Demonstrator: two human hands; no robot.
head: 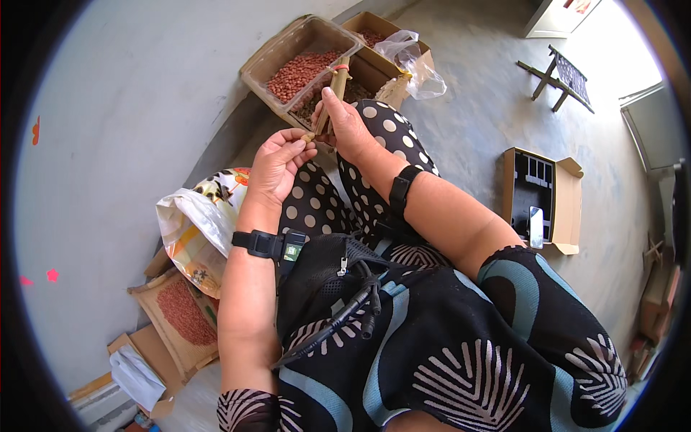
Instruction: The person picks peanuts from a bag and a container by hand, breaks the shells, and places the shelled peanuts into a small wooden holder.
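My left hand (280, 162) pinches an unshelled peanut (308, 137) between thumb and fingers. Close on its right, my right hand (345, 124) grips a split wooden or bamboo tool (339, 81) with a red band near its top; the tool's lower end is beside the peanut. Just beyond both hands, a clear plastic tub (302, 32) holds red shelled peanuts (302, 73). Part of a cardboard box (378, 65) shows beside the tub, with husk-like bits inside. My right fingers are partly hidden behind the tool.
A patterned plastic bag (200, 232) stands by my left leg, near a sack (162, 318) bearing more red peanuts. A clear bag (418, 65) hangs on the box. On the floor to the right lie an open carton (567, 200) with a phone (536, 227) and a folding stool (567, 78).
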